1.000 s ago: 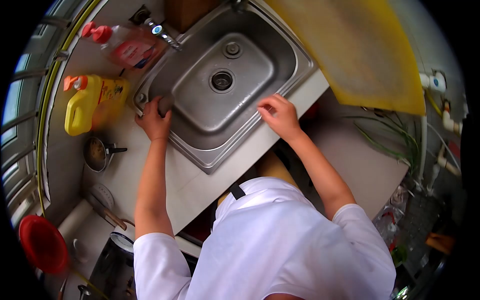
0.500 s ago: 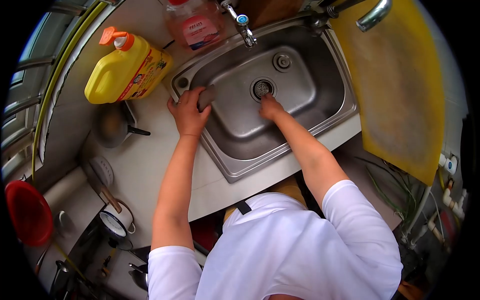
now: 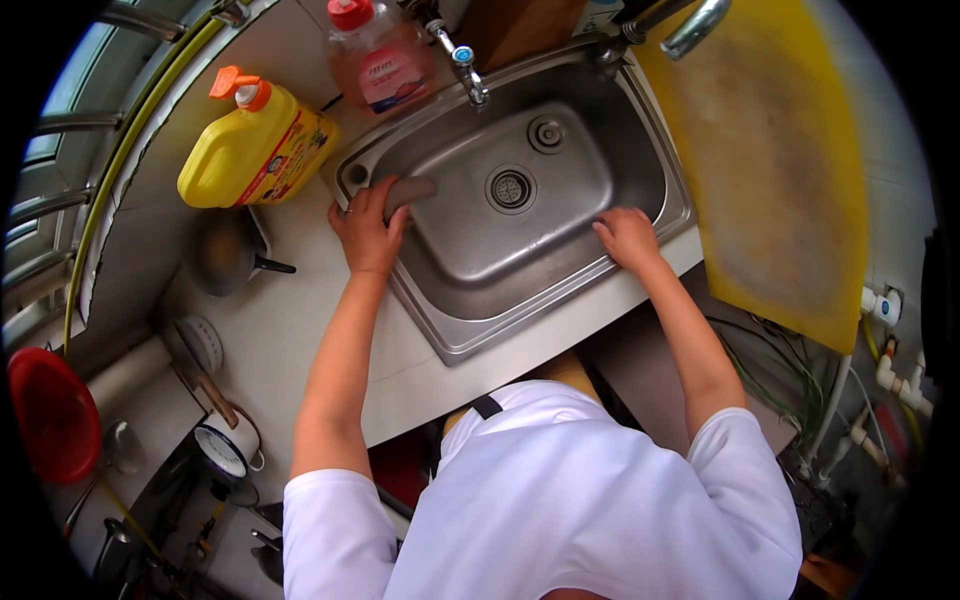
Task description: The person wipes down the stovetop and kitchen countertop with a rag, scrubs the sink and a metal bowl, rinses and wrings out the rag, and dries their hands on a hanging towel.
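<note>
At the left rim of the steel sink (image 3: pixel 455 352), my left hand (image 3: pixel 366 232) grips a grey-brown piece that looks like a sponge or folded cloth (image 3: pixel 412 193). Its free end sticks out over the basin. Over the near right edge of the sink is my right hand (image 3: pixel 628 238), its fingers curled in and pressed together. Whatever it may hold is hidden. The round drain strainer (image 3: pixel 511 188) lies uncovered in the basin, with a round metal fitting (image 3: pixel 546 133) behind it.
A tap (image 3: pixel 467 70) reaches over the sink's back edge. Behind the left rim stand a yellow pump bottle (image 3: pixel 258 150) and a pink detergent bottle (image 3: pixel 380 65). A small pan (image 3: pixel 222 252) and an enamel mug (image 3: pixel 228 442) occupy the left counter. On the right stands a yellow-edged board (image 3: pixel 780 170).
My right hand has left the drain and moved right to the sink's near right edge, uncovering the strainer. My left hand stays at the left rim with the grey-brown piece. The view has shifted slightly.
</note>
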A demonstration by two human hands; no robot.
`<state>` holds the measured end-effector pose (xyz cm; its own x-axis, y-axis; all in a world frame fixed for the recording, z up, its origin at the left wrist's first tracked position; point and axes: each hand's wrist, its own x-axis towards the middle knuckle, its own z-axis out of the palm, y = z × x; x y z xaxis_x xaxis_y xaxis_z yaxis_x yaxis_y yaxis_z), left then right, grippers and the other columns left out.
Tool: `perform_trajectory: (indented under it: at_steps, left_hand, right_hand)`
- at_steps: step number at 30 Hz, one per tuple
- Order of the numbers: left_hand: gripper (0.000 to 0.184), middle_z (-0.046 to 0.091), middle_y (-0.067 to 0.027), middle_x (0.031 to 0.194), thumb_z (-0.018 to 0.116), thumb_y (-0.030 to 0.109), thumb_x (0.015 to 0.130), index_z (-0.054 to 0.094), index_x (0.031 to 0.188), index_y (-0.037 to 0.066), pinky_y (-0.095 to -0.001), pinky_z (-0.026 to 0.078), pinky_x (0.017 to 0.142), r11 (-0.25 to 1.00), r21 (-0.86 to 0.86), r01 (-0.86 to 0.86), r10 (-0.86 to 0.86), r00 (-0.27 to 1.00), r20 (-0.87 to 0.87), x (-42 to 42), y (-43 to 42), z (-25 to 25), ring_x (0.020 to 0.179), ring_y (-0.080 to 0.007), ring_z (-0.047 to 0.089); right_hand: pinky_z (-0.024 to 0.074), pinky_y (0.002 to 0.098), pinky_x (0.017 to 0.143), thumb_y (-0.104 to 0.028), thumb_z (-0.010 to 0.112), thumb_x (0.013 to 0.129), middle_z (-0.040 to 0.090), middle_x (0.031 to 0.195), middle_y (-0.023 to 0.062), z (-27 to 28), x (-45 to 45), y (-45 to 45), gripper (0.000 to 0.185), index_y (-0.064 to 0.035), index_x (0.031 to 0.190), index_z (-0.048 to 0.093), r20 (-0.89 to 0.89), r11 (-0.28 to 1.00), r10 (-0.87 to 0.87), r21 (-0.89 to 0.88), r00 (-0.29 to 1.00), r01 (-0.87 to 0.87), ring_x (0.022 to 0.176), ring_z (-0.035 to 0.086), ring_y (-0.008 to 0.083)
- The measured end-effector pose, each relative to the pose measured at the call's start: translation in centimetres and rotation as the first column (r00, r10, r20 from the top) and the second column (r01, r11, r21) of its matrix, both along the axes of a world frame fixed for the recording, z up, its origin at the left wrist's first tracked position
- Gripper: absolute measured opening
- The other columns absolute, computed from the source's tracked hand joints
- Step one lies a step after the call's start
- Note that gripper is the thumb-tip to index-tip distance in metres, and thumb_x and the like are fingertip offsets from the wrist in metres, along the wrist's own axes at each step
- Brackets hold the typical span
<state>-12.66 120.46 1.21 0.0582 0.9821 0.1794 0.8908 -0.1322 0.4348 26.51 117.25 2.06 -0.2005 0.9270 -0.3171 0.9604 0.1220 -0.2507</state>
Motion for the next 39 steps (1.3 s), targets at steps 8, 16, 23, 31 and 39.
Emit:
perform_trajectory:
  at_steps: [8, 16, 23, 31, 39]
  left_hand:
    - [0.04, 0.056, -0.0068, 0.098, 0.069, 0.022, 0.073, 0.061, 0.112, 0.019, -0.049, 0.036, 0.092, 0.989, 0.016, 0.144, -0.128, 0.919, -0.374, 4.4, -0.1, -0.5, 0.096, -0.0274, 0.056]
    - [0.023, 0.056, -0.0114, 0.101, 0.054, 0.017, 0.083, 0.062, 0.104, 0.015, -0.0435, 0.049, 0.075, 0.949, -0.214, 0.234, -0.255, 0.964, -0.077, 14.8, 5.7, -8.9, 0.094, -0.0328, 0.057]
    - [0.023, 0.052, -0.0121, 0.112, 0.049, 0.015, 0.086, 0.054, 0.109, 0.014, -0.0464, 0.049, 0.081, 0.95, -0.281, 0.134, -0.172, 0.978, -0.115, 15.1, 4.9, -16.4, 0.103, -0.0349, 0.052]
    - [0.024, 0.05, -0.0112, 0.116, 0.049, 0.013, 0.085, 0.055, 0.108, 0.016, -0.0441, 0.049, 0.084, 0.722, -0.481, 0.497, -0.493, 0.858, 0.146, 20.1, -3.0, -15.5, 0.106, -0.0357, 0.051]
    - [0.024, 0.051, -0.0093, 0.109, 0.053, 0.013, 0.082, 0.06, 0.103, 0.02, -0.0434, 0.047, 0.085, 0.942, -0.211, 0.26, -0.274, 0.961, -0.039, 22.9, 4.3, -18.0, 0.104, -0.0332, 0.051]
  right_hand:
    - [0.0455, 0.042, 0.061, -0.021, 0.061, 0.079, 0.062, 0.068, 0.0088, 0.2, 0.2, -1.0, 0.021, -0.0077, 0.064, 0.06, -0.182, 0.868, -0.216, 0.415, 0.959, 0.274, 0.064, 0.058, 0.0314]
    - [0.0451, 0.0376, 0.061, -0.02, 0.061, 0.076, 0.058, 0.061, 0.0044, -0.5, 0.4, -1.2, 0.02, -0.0102, 0.06, 0.056, -0.174, 0.892, -0.192, 0.379, 0.966, 0.246, 0.061, 0.058, 0.0251]
    - [0.0449, 0.0378, 0.061, -0.02, 0.061, 0.076, 0.056, 0.06, 0.0041, -0.5, 0.7, -1.0, 0.023, -0.0099, 0.058, 0.053, -0.15, 0.913, -0.193, 0.335, 0.97, 0.234, 0.062, 0.058, 0.0245]
    - [0.0457, 0.0383, 0.064, -0.021, 0.061, 0.076, 0.056, 0.062, 0.0042, -0.1, 0.6, -0.8, 0.02, -0.0097, 0.06, 0.055, -0.154, 0.915, -0.199, 0.325, 0.968, 0.24, 0.065, 0.058, 0.0249]
    - [0.0455, 0.0383, 0.064, -0.019, 0.062, 0.075, 0.056, 0.062, 0.0048, -0.3, 0.6, -1.1, 0.02, -0.0101, 0.059, 0.054, -0.185, 0.914, -0.2, 0.319, 0.962, 0.251, 0.064, 0.058, 0.0258]
